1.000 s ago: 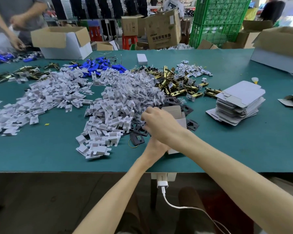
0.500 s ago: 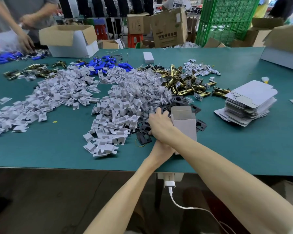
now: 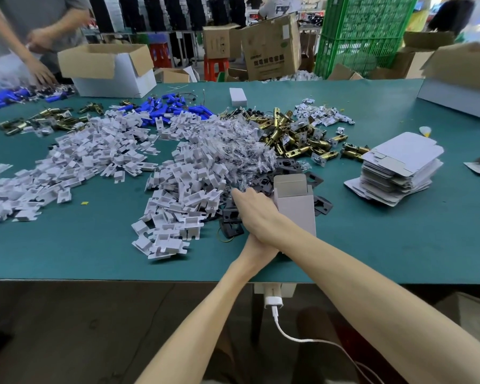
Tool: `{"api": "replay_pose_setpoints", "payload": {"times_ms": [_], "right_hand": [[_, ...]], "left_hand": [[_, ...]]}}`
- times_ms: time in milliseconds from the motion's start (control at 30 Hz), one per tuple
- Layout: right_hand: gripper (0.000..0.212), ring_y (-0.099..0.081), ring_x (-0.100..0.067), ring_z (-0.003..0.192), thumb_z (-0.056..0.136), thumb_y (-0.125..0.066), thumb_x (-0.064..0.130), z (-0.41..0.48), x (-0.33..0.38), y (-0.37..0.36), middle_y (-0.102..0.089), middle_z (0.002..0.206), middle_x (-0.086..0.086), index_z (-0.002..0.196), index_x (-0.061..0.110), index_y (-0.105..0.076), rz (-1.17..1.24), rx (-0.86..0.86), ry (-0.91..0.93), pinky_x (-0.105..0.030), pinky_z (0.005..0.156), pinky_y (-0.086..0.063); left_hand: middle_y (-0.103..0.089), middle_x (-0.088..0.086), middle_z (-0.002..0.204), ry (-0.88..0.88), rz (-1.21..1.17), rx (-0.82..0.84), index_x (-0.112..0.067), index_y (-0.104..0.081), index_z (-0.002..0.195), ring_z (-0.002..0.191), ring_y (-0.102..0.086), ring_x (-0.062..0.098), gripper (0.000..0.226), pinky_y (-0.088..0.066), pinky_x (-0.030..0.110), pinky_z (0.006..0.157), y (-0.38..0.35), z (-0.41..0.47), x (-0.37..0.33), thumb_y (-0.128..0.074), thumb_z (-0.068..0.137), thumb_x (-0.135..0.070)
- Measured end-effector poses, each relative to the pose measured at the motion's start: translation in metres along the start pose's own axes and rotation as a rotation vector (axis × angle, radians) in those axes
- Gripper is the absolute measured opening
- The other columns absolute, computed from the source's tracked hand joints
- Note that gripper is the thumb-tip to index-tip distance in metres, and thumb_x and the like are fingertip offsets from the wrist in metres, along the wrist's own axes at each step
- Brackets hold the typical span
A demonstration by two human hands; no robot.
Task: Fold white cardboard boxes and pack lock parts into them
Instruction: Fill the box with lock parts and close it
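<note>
white cardboard box (image 3: 295,209) now upright, top flap open, just right of right hand (image 3: 254,207); one second ago it lay lower. left hand (image 3: 257,245) tucked under right wrist, near box base. fingers of both hidden: grip cannot be told. box looks ready for black lock plates (image 3: 323,205) nearby.

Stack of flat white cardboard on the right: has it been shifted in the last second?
No. The stack lies where it was, just right of the brass latches; only the camera has shifted.

Blurred, unreadable print on brown carton (image 3: 270,48)
</note>
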State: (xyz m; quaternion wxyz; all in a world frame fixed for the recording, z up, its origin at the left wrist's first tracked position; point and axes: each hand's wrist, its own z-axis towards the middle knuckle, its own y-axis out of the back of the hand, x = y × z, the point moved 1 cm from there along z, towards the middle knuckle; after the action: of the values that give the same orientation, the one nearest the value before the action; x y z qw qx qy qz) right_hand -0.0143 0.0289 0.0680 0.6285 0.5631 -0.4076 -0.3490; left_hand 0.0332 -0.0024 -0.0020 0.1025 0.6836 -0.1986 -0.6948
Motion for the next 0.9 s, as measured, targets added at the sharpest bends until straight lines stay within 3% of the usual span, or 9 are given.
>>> {"api": "replay_pose_setpoints", "payload": {"times_ms": [67, 133, 200, 300, 367, 433, 600, 767, 900], "right_hand": [[0.026, -0.055, -0.032, 0.075, 0.093, -0.062, -0.005, 0.0, -0.001, 0.008, -0.041, 0.087, -0.006, 0.102, 0.012, -0.045, 0.132, -0.021, 0.05, -0.04, 0.062, -0.043], [0.014, -0.065, -0.025, 0.075, 0.094, -0.072, 0.01, 0.0, -0.004, 0.02, -0.062, 0.094, -0.009, 0.098, 0.003, -0.061, 0.431, -0.028, 0.073, -0.038, 0.068, -0.056], [0.016, -0.073, -0.018, 0.07, 0.091, -0.076, 0.015, -0.004, -0.014, 0.038, -0.075, 0.087, -0.01, 0.098, 0.002, -0.071, 0.82, -0.034, 0.031, -0.029, 0.066, -0.061], [0.036, -0.077, -0.021, 0.091, 0.083, -0.082, 0.015, -0.012, -0.039, 0.069, -0.079, 0.095, -0.009, 0.114, 0.001, -0.07, 1.233, 0.033, 0.007, -0.028, 0.083, -0.061], [0.052, -0.075, -0.024, 0.102, 0.075, -0.086, 0.02, -0.019, -0.057, 0.083, -0.078, 0.105, -0.011, 0.121, 0.001, -0.068, 1.367, 0.087, 0.011, -0.031, 0.091, -0.059], [0.054, -0.075, -0.021, 0.1, 0.073, -0.086, 0.023, -0.025, -0.074, 0.089, -0.078, 0.106, -0.011, 0.119, 0.0, -0.069, 1.351, 0.082, 0.009, -0.027, 0.091, -0.058], [0.017, -0.077, -0.021, 0.091, 0.092, -0.073, 0.007, -0.039, -0.105, 0.076, -0.079, 0.093, -0.015, 0.098, -0.009, -0.072, 1.253, -0.088, -0.076, -0.021, 0.077, -0.06], [0.009, -0.077, -0.028, 0.083, 0.093, -0.071, 0.003, -0.046, -0.116, 0.071, -0.078, 0.084, -0.014, 0.094, -0.006, -0.072, 1.109, -0.145, -0.137, -0.026, 0.072, -0.062], [0.011, -0.076, -0.022, 0.066, 0.094, -0.071, 0.007, -0.046, -0.116, 0.077, -0.076, 0.072, -0.01, 0.083, 0.007, -0.071, 0.934, -0.239, -0.175, -0.028, 0.051, -0.056]], "left_hand": [[-0.061, 0.016, 0.128, -0.039, -0.02, 0.015, -0.003, -0.053, 0.134, 0.118, -0.057, 0.02, 0.028, -0.047, 0.04, 0.107, 0.001, 0.0, -0.002, -0.053, 0.106, -0.006], [-0.062, 0.001, 0.119, -0.083, -0.099, 0.009, -0.019, -0.052, 0.13, 0.108, -0.058, 0.003, 0.031, -0.05, 0.024, 0.095, 0.002, -0.001, -0.005, -0.06, 0.102, -0.01], [-0.067, 0.001, 0.107, -0.055, -0.187, -0.003, -0.022, -0.059, 0.12, 0.095, -0.062, 0.009, 0.028, -0.05, 0.028, 0.085, 0.002, 0.0, -0.006, -0.073, 0.096, -0.024], [-0.073, -0.003, 0.119, -0.002, -0.323, 0.024, -0.022, -0.06, 0.124, 0.107, -0.07, 0.008, 0.039, -0.056, 0.027, 0.093, 0.001, 0.002, -0.005, -0.081, 0.091, -0.029], [-0.073, -0.005, 0.124, 0.012, -0.394, 0.033, -0.023, -0.059, 0.126, 0.109, -0.07, 0.004, 0.042, -0.057, 0.022, 0.091, 0.0, 0.002, -0.005, -0.082, 0.091, -0.025], [-0.072, -0.006, 0.125, 0.012, -0.421, 0.033, -0.024, -0.059, 0.126, 0.109, -0.07, 0.004, 0.042, -0.057, 0.022, 0.09, 0.0, 0.001, -0.006, -0.082, 0.09, -0.024], [-0.074, -0.006, 0.122, 0.01, -0.459, 0.024, -0.029, -0.06, 0.121, 0.108, -0.072, 0.008, 0.039, -0.058, 0.025, 0.089, -0.001, 0.002, -0.006, -0.082, 0.089, -0.028], [-0.073, -0.005, 0.121, -0.013, -0.463, 0.032, -0.029, -0.059, 0.123, 0.108, -0.072, 0.007, 0.041, -0.058, 0.023, 0.086, -0.001, 0.002, -0.006, -0.082, 0.089, -0.03], [-0.073, -0.005, 0.122, -0.022, -0.455, 0.04, -0.029, -0.058, 0.125, 0.109, -0.071, 0.006, 0.044, -0.058, 0.023, 0.087, -0.001, 0.001, -0.005, -0.082, 0.088, -0.031]]}}
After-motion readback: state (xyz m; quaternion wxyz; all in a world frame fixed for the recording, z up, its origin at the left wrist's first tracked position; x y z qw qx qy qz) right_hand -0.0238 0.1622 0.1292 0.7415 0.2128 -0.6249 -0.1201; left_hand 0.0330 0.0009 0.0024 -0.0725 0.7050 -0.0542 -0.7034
